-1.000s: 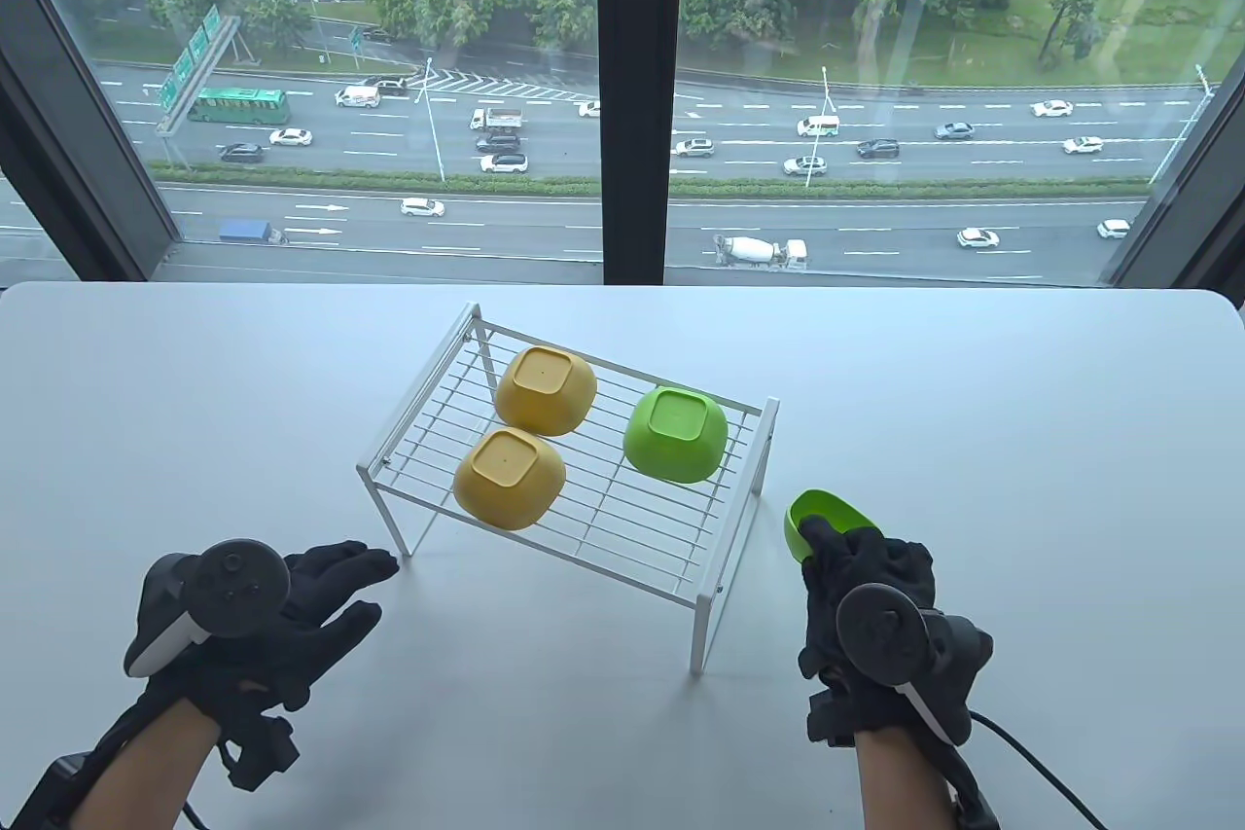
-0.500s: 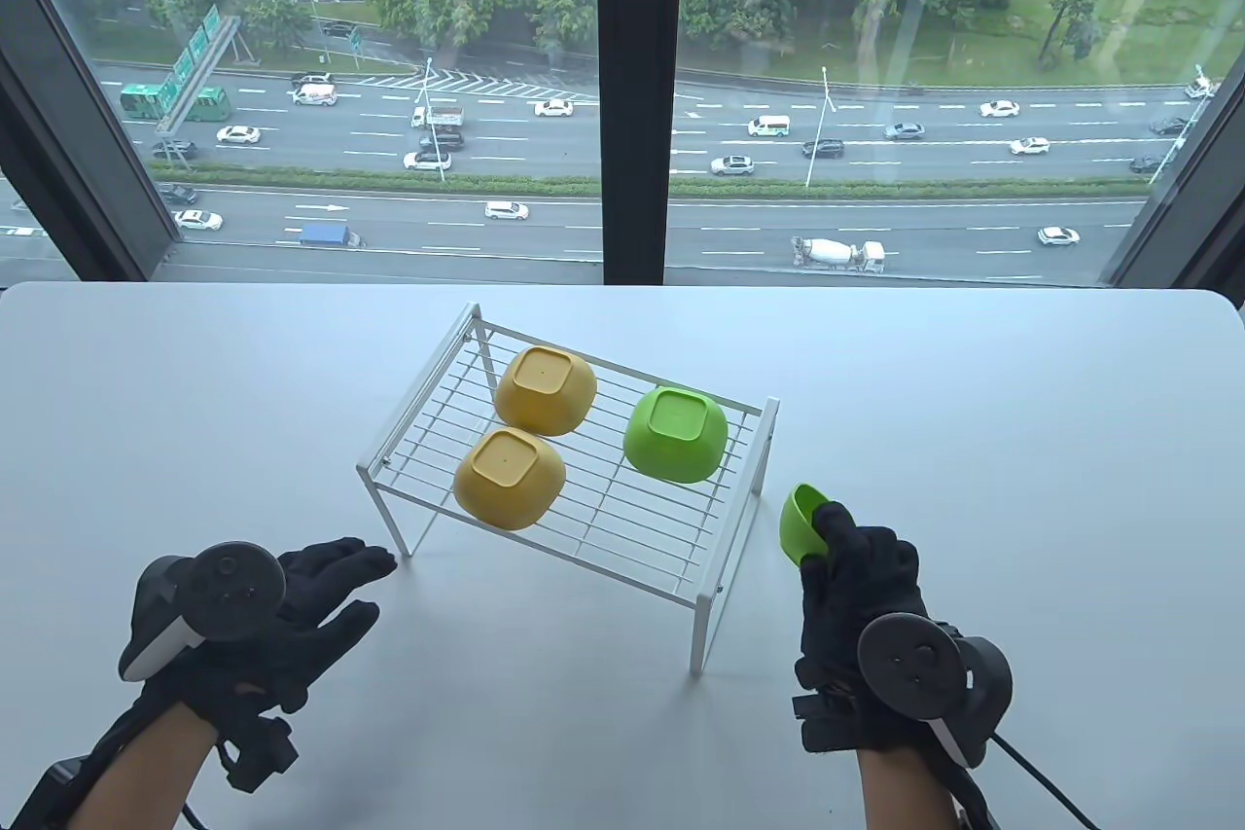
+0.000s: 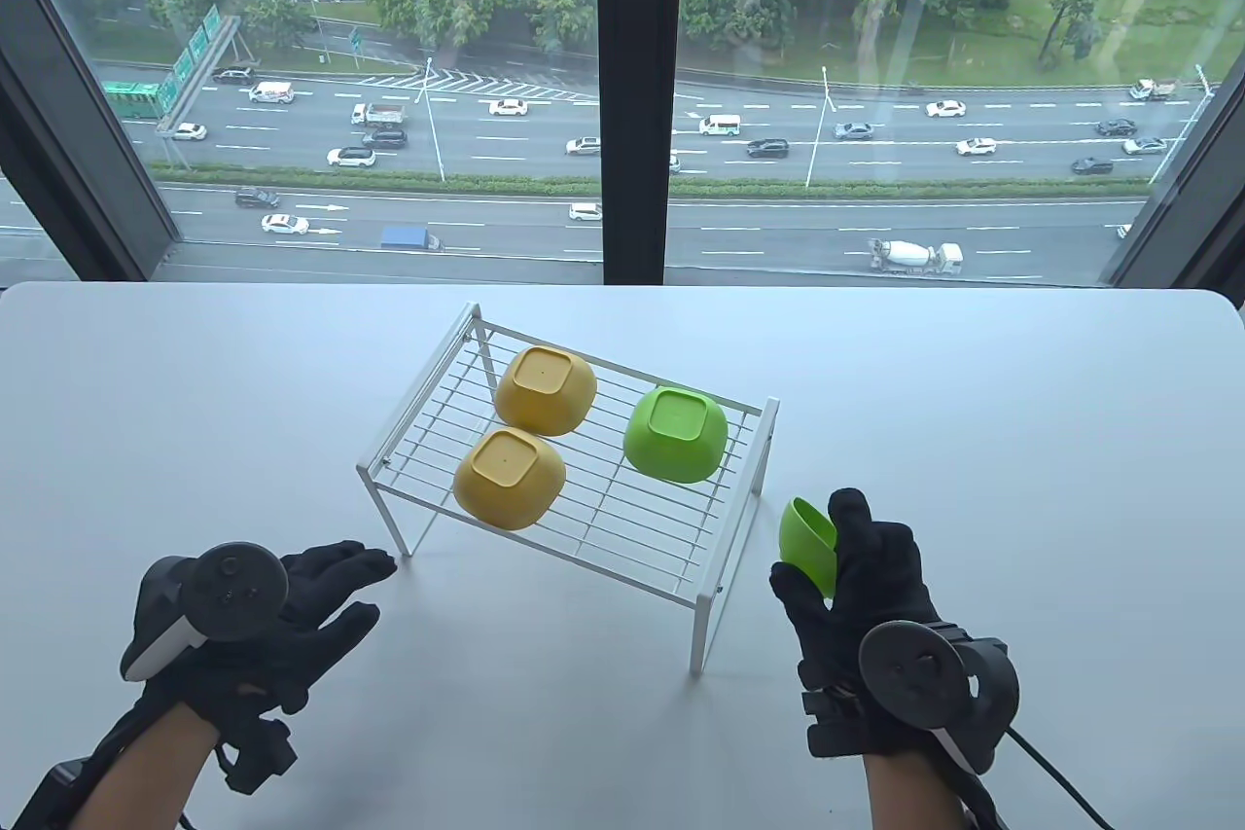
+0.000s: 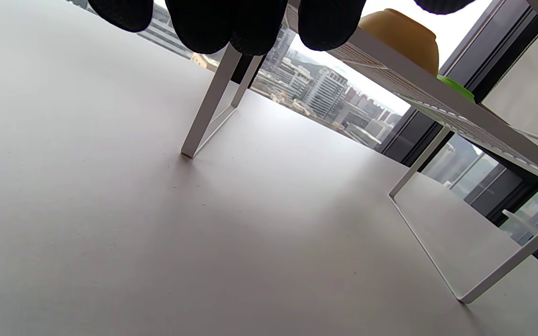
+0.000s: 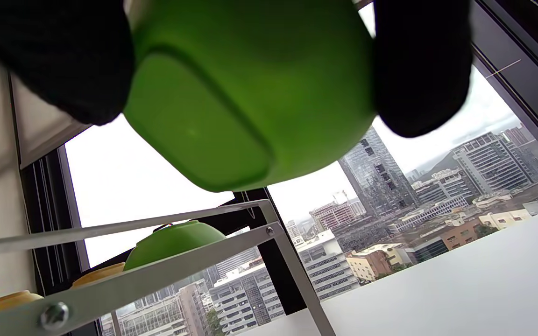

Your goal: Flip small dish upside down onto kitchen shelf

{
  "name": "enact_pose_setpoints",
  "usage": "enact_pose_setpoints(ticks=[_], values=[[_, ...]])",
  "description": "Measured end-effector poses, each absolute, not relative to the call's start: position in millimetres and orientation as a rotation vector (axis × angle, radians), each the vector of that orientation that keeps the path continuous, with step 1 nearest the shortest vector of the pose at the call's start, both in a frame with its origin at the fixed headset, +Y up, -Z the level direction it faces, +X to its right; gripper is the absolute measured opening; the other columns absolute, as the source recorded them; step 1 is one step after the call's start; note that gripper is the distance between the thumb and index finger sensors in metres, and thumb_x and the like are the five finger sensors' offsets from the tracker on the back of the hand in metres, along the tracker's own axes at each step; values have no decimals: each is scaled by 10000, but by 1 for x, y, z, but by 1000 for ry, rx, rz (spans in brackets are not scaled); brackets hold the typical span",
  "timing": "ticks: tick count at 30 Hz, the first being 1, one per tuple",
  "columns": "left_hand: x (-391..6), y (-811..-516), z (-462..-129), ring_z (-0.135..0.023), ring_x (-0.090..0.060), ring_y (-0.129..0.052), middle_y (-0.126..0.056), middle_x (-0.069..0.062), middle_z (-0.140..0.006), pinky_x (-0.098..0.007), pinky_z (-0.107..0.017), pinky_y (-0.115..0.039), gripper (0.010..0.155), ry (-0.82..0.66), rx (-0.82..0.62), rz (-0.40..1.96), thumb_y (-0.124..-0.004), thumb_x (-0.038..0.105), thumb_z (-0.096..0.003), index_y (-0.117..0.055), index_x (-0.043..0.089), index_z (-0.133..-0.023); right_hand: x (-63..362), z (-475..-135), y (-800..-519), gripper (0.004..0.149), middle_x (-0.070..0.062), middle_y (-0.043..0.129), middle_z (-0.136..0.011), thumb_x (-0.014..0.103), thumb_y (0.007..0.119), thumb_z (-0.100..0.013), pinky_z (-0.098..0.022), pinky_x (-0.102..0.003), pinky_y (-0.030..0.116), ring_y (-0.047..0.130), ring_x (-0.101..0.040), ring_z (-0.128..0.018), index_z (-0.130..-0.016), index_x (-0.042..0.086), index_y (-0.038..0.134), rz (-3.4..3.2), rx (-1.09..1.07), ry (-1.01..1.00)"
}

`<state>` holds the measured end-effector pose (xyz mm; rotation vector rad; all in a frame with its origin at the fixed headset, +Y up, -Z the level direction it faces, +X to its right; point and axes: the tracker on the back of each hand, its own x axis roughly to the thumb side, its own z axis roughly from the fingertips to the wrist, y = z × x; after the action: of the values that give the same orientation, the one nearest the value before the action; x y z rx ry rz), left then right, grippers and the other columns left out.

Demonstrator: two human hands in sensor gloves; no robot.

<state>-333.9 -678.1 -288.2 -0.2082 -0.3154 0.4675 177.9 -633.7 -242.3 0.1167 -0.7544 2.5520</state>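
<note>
Since a second ago: right hand (image 3: 861, 577) has lifted and tipped the green dish (image 3: 809, 546) on edge, mouth facing the shelf (image 3: 569, 519), likely mid-flip. Fingers (image 5: 421, 65) and thumb pinch its sides; it hangs clear of the table (image 3: 973, 402), just right of the shelf. Left hand (image 3: 292, 601): fingers straight, loosely together, idle, holding nothing.

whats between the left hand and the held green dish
In the table view, the shelf's near legs and bare table separate the left hand from the dish.
</note>
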Motion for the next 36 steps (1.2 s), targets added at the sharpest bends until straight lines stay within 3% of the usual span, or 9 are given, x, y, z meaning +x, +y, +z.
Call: enact_pose_setpoints(ticks=[10,17,22,29,32,36], values=[[-338,-679,-290,-1023,-374,-628,-592,-55,-1165,-645,-746,-592,682,-299,-214,479,-591,597,-438,-618,326,-1063,175,-244,-628,1039,-26,576,-911,549,954,-379,-451,-598,885,800,-116,-572,-1084,204,272,2698,134,-598],[-337,-680,-290,-1023,-377,-627,-593,-56,-1165,-646,-746,-591,682,-311,-223,479,-593,596,-437,-620,324,-1063,175,-237,-622,921,-28,596,-944,463,945,-407,-374,-535,947,838,-97,-533,-1067,225,349,2676,92,-758],[-335,-681,-291,-1024,-377,-625,-593,-58,-1166,-648,-746,-589,683,-317,-228,480,-594,595,-437,-620,323,-1063,173,-232,-622,778,-31,645,-974,466,935,-417,-454,-535,905,847,-158,-606,-1028,253,502,2666,69,-845],[-335,-680,-291,-1025,-380,-621,-594,-59,-1165,-650,-747,-586,682,-313,-230,490,-596,593,-437,-622,322,-1062,167,-229,-619,780,-34,672,-983,450,942,-416,-524,-558,859,839,-191,-648,-1053,304,516,2659,120,-886],[-335,-680,-291,-1024,-379,-622,-594,-57,-1165,-649,-747,-586,682,-313,-228,491,-596,593,-436,-623,322,-1062,161,-226,-614,795,9,750,-867,445,936,-420,-529,-567,860,859,-174,-607,-1058,266,497,2624,192,-913],[-335,-680,-291,-1025,-379,-620,-594,-60,-1165,-651,-747,-585,683,-313,-230,496,-596,593,-436,-623,322,-1062,152,-219,-608,816,18,720,-831,427,923,-426,-513,-568,870,837,-146,-592,-1060,236,446,2621,248,-979]])
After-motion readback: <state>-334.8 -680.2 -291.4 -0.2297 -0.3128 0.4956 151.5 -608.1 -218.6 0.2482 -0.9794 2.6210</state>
